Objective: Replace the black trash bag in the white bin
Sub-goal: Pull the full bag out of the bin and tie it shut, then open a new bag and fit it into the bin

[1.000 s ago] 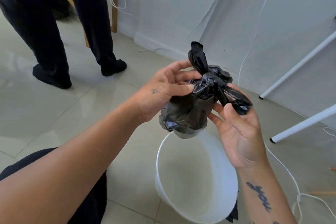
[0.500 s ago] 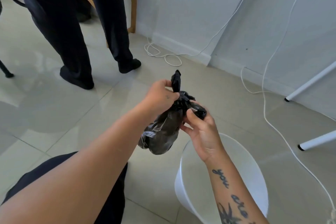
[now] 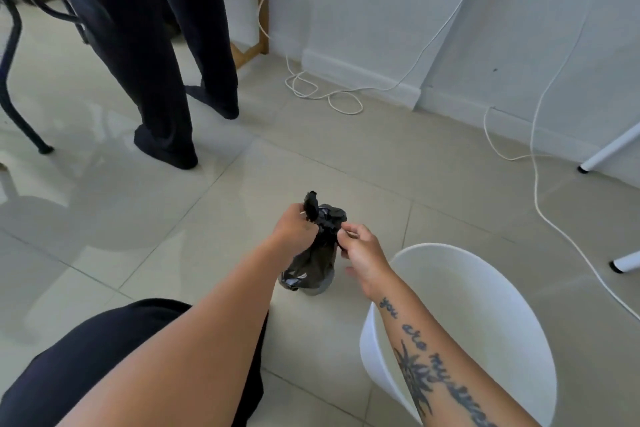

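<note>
A small knotted black trash bag point(image 3: 313, 267) stands with its bottom on the tiled floor, left of the white bin point(image 3: 502, 291). My left hand point(image 3: 294, 227) grips the bag's twisted top from the left. My right hand point(image 3: 363, 253) pinches the knot from the right with thumb and forefinger. The white bin stands at the lower right, with no bag visible inside it, and my right forearm crosses its left rim.
A person in dark trousers point(image 3: 156, 55) stands at the upper left beside black chair legs point(image 3: 14, 80) and a wooden frame point(image 3: 261, 3). White cables point(image 3: 322, 94) lie along the wall's base. White stand legs point(image 3: 609, 149) reach in from the right.
Both hands have carried the tied bag from above the bin down and to the left, where it now rests on the floor. The view has tilted up, showing more of the room.
</note>
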